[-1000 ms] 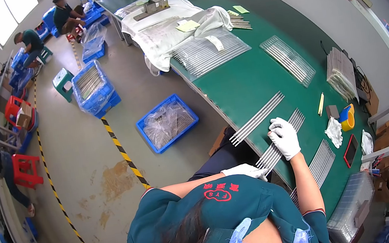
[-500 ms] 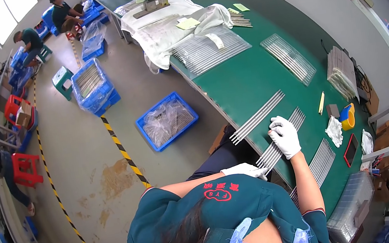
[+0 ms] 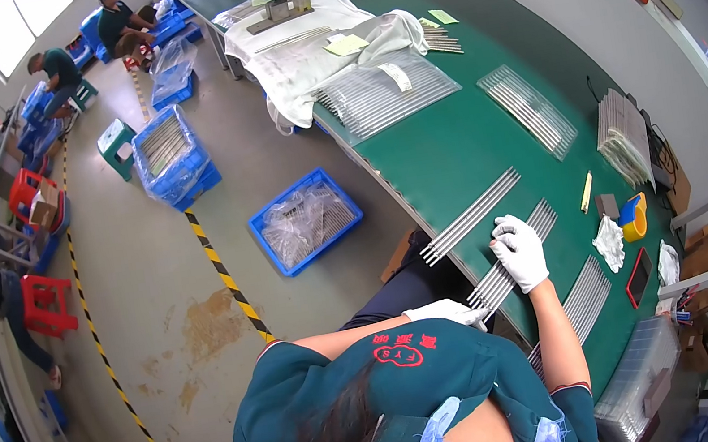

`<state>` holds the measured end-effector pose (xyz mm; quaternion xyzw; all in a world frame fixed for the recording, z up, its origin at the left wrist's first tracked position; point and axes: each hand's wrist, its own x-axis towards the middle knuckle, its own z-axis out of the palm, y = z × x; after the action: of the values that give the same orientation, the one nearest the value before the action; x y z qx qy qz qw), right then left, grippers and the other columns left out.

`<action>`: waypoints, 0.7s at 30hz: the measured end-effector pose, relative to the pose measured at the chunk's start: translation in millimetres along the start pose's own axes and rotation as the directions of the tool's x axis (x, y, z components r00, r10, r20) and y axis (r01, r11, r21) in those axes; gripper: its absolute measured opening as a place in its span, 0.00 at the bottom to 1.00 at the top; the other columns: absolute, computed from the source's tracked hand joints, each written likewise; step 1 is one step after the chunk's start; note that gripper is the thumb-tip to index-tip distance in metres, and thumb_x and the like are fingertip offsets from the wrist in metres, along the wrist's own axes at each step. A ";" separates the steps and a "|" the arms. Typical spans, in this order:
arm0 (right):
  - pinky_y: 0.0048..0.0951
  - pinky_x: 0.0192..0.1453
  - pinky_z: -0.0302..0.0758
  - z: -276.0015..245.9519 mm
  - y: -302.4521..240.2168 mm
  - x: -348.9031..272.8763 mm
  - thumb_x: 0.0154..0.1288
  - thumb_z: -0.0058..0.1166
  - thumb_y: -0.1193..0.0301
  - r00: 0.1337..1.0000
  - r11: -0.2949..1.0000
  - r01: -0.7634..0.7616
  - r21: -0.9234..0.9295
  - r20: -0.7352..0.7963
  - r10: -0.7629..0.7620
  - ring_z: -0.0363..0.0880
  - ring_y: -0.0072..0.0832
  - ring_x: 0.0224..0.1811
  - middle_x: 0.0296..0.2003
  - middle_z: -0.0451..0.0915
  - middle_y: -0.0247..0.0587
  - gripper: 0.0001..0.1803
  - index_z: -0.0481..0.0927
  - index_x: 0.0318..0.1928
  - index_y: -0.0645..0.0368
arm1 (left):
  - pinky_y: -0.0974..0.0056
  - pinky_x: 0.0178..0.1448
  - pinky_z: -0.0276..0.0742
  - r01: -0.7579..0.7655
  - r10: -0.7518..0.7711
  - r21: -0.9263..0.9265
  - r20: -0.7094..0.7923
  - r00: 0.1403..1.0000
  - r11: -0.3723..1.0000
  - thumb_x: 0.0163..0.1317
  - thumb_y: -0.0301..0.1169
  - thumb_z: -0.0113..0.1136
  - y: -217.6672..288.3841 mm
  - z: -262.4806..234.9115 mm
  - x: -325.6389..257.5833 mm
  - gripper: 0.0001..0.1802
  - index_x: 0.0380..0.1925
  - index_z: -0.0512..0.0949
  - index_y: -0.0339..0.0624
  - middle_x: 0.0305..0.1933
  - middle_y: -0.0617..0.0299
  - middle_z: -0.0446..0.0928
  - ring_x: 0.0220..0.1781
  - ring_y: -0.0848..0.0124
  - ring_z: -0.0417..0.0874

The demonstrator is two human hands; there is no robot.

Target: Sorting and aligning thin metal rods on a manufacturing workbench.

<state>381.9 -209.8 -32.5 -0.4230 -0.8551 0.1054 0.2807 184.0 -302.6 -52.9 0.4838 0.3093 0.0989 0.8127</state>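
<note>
Both my hands wear white gloves and work at one bundle of slim silver metal rods (image 3: 496, 283), lying slantwise at the green table's near edge. My right hand (image 3: 519, 254) is on top of the bundle, its fingers bent and closed on the rods. At the near rod ends is my left hand (image 3: 446, 311), its fingers together at the tips of the rods; my shirt hides part of it. Just left of the bundle lies a small group of metal rods (image 3: 471, 216), its ends past the table edge. More metal rods (image 3: 586, 300) lie in a row beyond my right forearm.
Bagged rods (image 3: 390, 94) and a clear tray of rods (image 3: 529, 110) lie farther along the table. At right are a yellow-and-blue tape dispenser (image 3: 634, 218), a crumpled white cloth (image 3: 609, 243) and a red-edged phone-like object (image 3: 639, 278). A blue crate (image 3: 290, 271) stands on the floor, left.
The whole view has shifted very slightly. My hands keep their places on the bundle, and no rod has visibly moved.
</note>
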 end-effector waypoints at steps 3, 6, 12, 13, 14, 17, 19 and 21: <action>0.40 0.59 0.71 -0.5 0.2 -0.1 0.47 0.63 0.72 1.000 1.000 0.002 0.005 0.001 -0.002 0.79 0.40 0.46 0.31 0.79 0.39 0.08 0.79 0.24 0.63 | 0.66 0.55 0.74 0.015 -0.015 0.001 0.002 1.000 1.000 0.67 0.55 0.45 -0.3 -0.4 3.4 0.31 0.44 0.80 0.35 0.44 0.54 0.81 0.47 0.69 0.80; 0.40 0.60 0.71 0.3 1.3 -0.6 0.47 0.63 0.72 1.000 1.000 0.004 -0.010 0.004 -0.004 0.79 0.40 0.46 0.31 0.79 0.39 0.08 0.79 0.24 0.63 | 0.66 0.55 0.74 0.016 -0.016 0.021 -0.012 1.000 1.000 0.67 0.55 0.45 0.3 -0.1 3.7 0.31 0.44 0.80 0.35 0.44 0.54 0.81 0.46 0.70 0.81; 0.40 0.57 0.73 0.1 -0.1 0.2 0.47 0.63 0.72 1.000 1.000 0.011 -0.001 -0.006 -0.011 0.79 0.40 0.45 0.29 0.79 0.40 0.07 0.79 0.23 0.62 | 0.66 0.54 0.74 -0.016 0.016 -0.044 -0.004 1.000 0.999 0.67 0.55 0.45 -7.1 -0.1 4.7 0.31 0.45 0.80 0.36 0.44 0.54 0.81 0.47 0.70 0.81; 0.40 0.57 0.73 0.5 -0.2 0.3 0.47 0.63 0.72 1.000 1.000 0.018 0.002 -0.010 -0.018 0.79 0.40 0.45 0.29 0.79 0.40 0.07 0.79 0.23 0.62 | 0.66 0.54 0.74 -0.017 0.017 -0.052 0.002 1.000 0.999 0.67 0.55 0.45 -7.8 -0.9 4.0 0.31 0.45 0.80 0.36 0.44 0.54 0.81 0.47 0.70 0.81; 0.40 0.57 0.73 0.4 -0.1 0.4 0.47 0.63 0.72 1.000 1.000 0.024 0.005 -0.014 -0.024 0.79 0.40 0.45 0.29 0.79 0.40 0.07 0.79 0.23 0.62 | 0.66 0.54 0.74 -0.018 0.019 -0.060 0.008 1.000 0.998 0.67 0.54 0.45 -8.1 -1.3 4.2 0.30 0.45 0.80 0.36 0.44 0.54 0.81 0.47 0.70 0.81; 0.40 0.57 0.73 0.5 0.1 0.6 0.47 0.63 0.73 1.000 1.000 0.010 0.014 -0.012 -0.010 0.79 0.39 0.45 0.30 0.79 0.39 0.07 0.79 0.23 0.62 | 0.67 0.54 0.74 -0.027 0.028 -0.053 0.020 0.999 0.998 0.67 0.54 0.45 -9.0 -2.4 6.2 0.30 0.45 0.80 0.36 0.44 0.54 0.81 0.47 0.70 0.81; 0.40 0.58 0.73 0.8 0.8 0.8 0.47 0.63 0.73 1.000 1.000 0.008 0.009 -0.009 -0.008 0.79 0.40 0.45 0.30 0.79 0.39 0.07 0.79 0.23 0.63 | 0.67 0.54 0.74 -0.050 0.052 -0.058 0.028 0.998 0.997 0.67 0.54 0.45 -10.5 -2.9 6.5 0.30 0.44 0.80 0.36 0.44 0.54 0.81 0.47 0.70 0.81; 0.40 0.58 0.72 0.9 0.9 -0.3 0.47 0.63 0.73 1.000 1.000 0.004 0.005 -0.006 -0.004 0.79 0.40 0.46 0.30 0.79 0.39 0.07 0.79 0.23 0.63 | 0.67 0.54 0.74 -0.096 0.099 -0.068 0.045 0.994 0.993 0.67 0.55 0.45 -12.8 -2.8 6.0 0.30 0.44 0.80 0.37 0.43 0.54 0.82 0.46 0.70 0.81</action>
<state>382.2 -209.4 -33.8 -0.4209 -0.8548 0.1058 0.2844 185.4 -304.4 -67.2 0.4734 0.2622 0.1368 0.8297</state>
